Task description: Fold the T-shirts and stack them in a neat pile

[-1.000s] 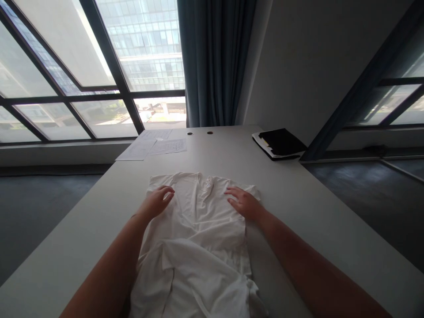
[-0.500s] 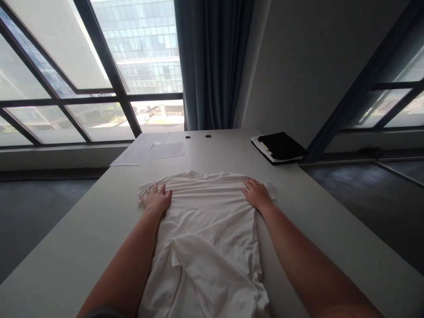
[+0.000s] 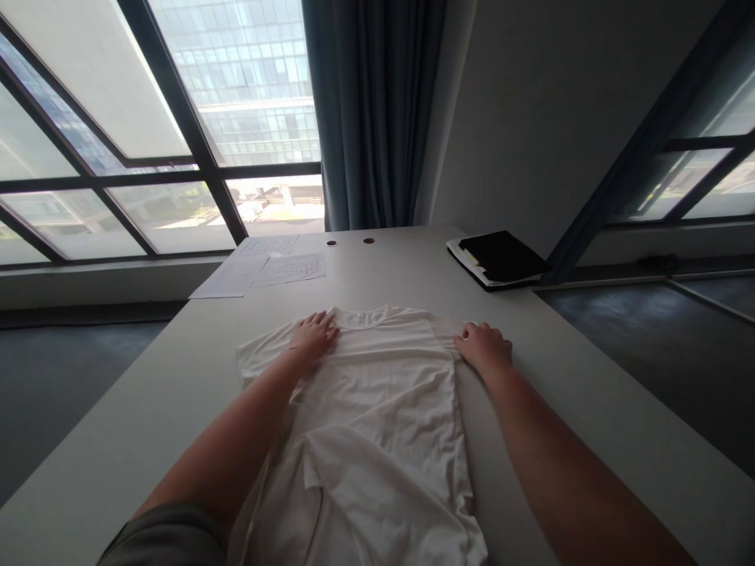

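Observation:
A white T-shirt (image 3: 383, 393) lies spread on the white table, its neckline at the far side and its lower part rumpled and folded over toward me. My left hand (image 3: 314, 333) rests on the shirt just left of the collar, fingers stretched out over the shoulder. At the right sleeve, my right hand (image 3: 484, 347) has its fingers curled and closed on the sleeve's edge. The sleeve cloth is partly hidden behind that hand, and the left forearm covers part of the shirt's left side.
Printed paper sheets (image 3: 236, 271) lie at the table's far left. A black folder (image 3: 501, 255) with papers sits at the far right. Two round holes are set in the far end of the white table (image 3: 141, 440). A dark curtain (image 3: 374, 118) hangs behind, beside windows.
My left hand has slid right, from the left sleeve toward the collar. My right hand has moved outward to the sleeve and closed on it. The collar has opened out.

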The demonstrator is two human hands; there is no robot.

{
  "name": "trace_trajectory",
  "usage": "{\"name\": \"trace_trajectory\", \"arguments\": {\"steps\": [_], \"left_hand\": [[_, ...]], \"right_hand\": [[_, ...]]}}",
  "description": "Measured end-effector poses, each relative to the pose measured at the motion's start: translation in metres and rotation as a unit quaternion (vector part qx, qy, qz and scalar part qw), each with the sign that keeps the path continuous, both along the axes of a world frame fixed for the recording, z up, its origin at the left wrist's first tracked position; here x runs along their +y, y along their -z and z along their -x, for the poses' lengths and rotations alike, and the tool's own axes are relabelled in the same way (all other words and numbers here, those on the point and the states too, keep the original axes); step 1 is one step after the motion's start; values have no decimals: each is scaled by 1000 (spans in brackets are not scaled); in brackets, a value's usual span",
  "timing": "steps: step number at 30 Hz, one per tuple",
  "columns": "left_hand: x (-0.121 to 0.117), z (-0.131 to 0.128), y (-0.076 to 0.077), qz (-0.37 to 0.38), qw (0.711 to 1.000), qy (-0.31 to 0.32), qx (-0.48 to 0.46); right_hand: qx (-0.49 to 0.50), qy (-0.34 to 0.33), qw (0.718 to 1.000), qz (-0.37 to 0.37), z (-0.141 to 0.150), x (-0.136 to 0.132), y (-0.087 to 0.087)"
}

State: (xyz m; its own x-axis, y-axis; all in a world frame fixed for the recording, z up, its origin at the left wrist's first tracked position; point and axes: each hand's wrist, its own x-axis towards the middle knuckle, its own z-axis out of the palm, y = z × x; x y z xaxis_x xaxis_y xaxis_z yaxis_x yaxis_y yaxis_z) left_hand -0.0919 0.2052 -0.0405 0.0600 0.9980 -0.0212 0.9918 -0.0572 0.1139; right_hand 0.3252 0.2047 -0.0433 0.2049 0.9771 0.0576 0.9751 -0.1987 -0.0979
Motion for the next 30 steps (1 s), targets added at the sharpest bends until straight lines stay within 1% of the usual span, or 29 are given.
{"name": "trace_trajectory", "arguments": {"steps": [2,3,6,8,11,16,17,19,21,23,25,26,28,30], "left_hand": [[20,-9,1,37,999,-7,-7],[28,-12,3,44,999,-15,-6],[42,-19,14,26,998,-55,-1],[46,-20,21,10,997,-75,-4],[49,-18,28,4,997,-76,-12],[50,-15,29,-6,997,-79,-20],[50,-15,29,-8,996,-81,-21],[50,-15,30,-13,996,-82,-23],[50,-15,31,-20,996,-81,-21],[50,-16,31,-22,997,-78,-19],[49,-16,30,-15,997,-79,-17],[49,-16,30,-10,997,-80,-16],[49,-17,29,-5,996,-83,-14],[49,-17,28,-5,996,-84,-11]], "right_hand": [[10,19,1000,3,-11,0,0],[13,27,1000,3,-16,0,0],[17,43,999,-5,-28,-1,-1],[14,46,999,-10,-31,0,-1],[23,49,998,-2,-31,4,-2],[59,55,995,49,-38,8,-6],[55,59,996,47,-41,8,-8],[35,62,997,12,-45,10,-11],[20,29,998,-44,-46,15,-11],[20,-39,996,-73,-42,22,-7],[27,-90,995,-43,-37,28,1],[32,-96,995,-15,-36,31,6],[40,-70,996,35,-37,34,14],[46,-27,997,58,-43,36,20]]}}
